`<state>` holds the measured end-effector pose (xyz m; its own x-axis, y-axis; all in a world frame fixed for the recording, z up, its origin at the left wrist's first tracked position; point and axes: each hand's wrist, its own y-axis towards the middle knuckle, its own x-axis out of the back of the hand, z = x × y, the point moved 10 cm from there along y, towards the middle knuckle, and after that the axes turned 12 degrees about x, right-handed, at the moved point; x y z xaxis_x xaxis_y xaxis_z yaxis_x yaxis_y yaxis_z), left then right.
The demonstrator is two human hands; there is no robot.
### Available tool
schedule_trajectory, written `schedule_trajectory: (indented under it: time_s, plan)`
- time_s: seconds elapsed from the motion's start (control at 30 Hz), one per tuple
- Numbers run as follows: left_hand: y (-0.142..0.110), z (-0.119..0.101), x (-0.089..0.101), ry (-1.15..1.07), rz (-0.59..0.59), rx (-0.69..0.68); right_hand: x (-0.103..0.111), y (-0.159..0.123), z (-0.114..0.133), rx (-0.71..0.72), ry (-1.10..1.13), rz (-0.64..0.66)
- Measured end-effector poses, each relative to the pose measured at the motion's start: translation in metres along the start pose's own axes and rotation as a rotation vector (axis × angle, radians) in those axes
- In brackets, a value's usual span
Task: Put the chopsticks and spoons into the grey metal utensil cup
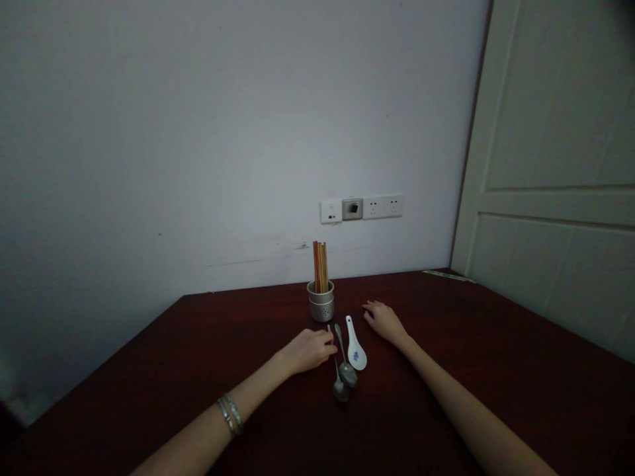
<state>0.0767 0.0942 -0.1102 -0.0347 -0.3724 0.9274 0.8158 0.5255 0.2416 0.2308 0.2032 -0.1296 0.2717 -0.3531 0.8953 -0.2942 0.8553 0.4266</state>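
My left hand (pixel 308 350) is closed, its fingers pinched on the handle of a small metal spoon (pixel 340 391) whose bowl points toward me. Beside it lies a second metal spoon (pixel 348 376), its handle angled toward the cup. Right of that is a white ceramic spoon (pixel 356 356) with a blue mark in its bowl. My right hand (pixel 384 322) rests on the table past the white spoon, fingers stretched out and holding nothing. Behind the spoons stands a metal utensil cup (pixel 322 311) with small holes, holding several wooden chopsticks (pixel 321 266) upright.
The dark red table (pixel 238 330) reaches back to a pale wall (pixel 248 132). Wall sockets (pixel 381 207) sit above its far edge. A pale panelled door (pixel 550 258) borders the right side. A thin flat strip (pixel 446 275) lies in the far right corner.
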Motion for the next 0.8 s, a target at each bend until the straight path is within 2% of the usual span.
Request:
schedule_trajectory:
  time_s: [0.27,0.47,0.63,0.8]
  plan:
    - [-0.006,-0.008,0.005,0.053,-0.095,-0.143,0.002,-0.001,0.001,0.005,0.003,-0.01]
    - [-0.012,-0.006,0.014,0.075,-0.118,-0.167,0.002,0.0,0.002,0.01,-0.006,-0.008]
    - [-0.015,0.002,0.031,0.033,-0.177,-0.163,-0.001,0.001,0.0,0.018,-0.009,-0.021]
    - [-0.015,0.012,0.057,-0.003,-0.23,-0.152,-0.003,0.001,-0.002,-0.001,0.014,-0.005]
